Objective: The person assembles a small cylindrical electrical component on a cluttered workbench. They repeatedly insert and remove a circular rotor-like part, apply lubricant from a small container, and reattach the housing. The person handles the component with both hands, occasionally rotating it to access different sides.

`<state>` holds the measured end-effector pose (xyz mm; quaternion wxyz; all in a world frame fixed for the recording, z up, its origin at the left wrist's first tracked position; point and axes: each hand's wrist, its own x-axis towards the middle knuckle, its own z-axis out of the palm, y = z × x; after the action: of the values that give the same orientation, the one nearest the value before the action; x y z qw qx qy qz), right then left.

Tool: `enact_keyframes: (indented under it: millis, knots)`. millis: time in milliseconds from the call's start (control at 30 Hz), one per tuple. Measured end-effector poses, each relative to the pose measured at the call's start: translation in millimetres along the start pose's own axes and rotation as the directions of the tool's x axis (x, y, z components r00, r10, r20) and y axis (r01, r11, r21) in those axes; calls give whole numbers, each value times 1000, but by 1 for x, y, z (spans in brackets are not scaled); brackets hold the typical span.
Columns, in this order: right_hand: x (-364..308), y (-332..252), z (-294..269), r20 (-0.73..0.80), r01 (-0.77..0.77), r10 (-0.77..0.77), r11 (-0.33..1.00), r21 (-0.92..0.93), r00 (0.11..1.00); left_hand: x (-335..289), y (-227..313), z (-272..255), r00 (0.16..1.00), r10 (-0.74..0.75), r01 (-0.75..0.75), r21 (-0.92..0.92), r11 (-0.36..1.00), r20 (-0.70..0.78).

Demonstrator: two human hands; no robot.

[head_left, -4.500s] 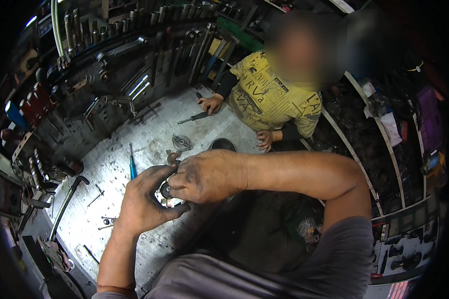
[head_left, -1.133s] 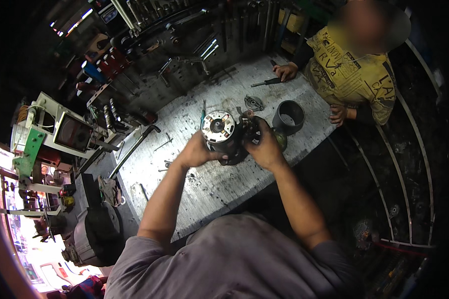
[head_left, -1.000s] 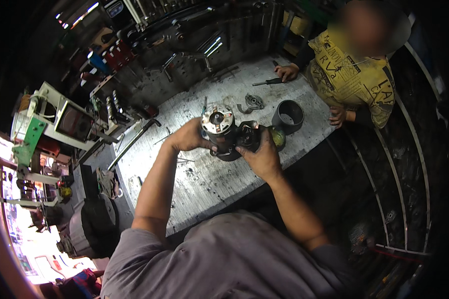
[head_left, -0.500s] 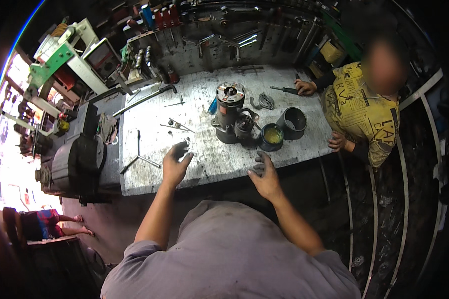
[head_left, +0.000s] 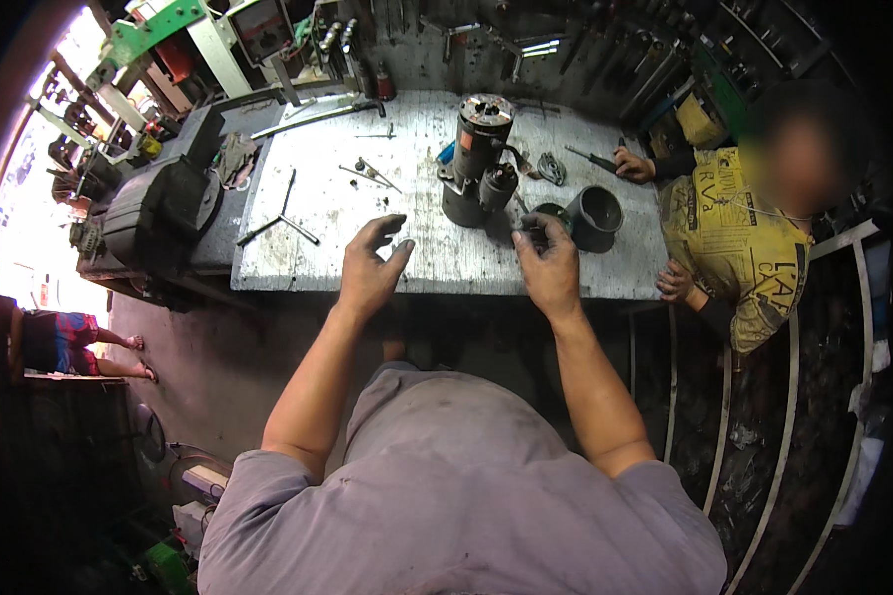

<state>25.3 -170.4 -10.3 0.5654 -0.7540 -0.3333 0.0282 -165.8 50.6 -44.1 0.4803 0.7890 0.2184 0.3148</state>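
both hands have risen since half a second ago. dark cylindrical metal starter motor stands upright on scratched white workbench. right hand, fingers curled, nears small green-filled tin; left hand hovers, fingers spread. black cup adjacent.

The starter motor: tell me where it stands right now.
In the head view, the starter motor stands upright on the workbench, beyond and between both empty hands, left hand and right hand, with the black cup to its right.
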Motion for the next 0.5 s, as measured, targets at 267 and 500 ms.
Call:
enact_keyframes:
  millis: [267, 500]
  knots:
    - [37, -47, 60, -206, 95, -84, 994, 48, 975, 154, 30, -28, 938, 284, -231, -255, 939, 197]
    - [77, -73, 112, -567, 91, -96, 995, -36, 818, 307, 51, 27, 687, 451, -9, -614, 789, 570]
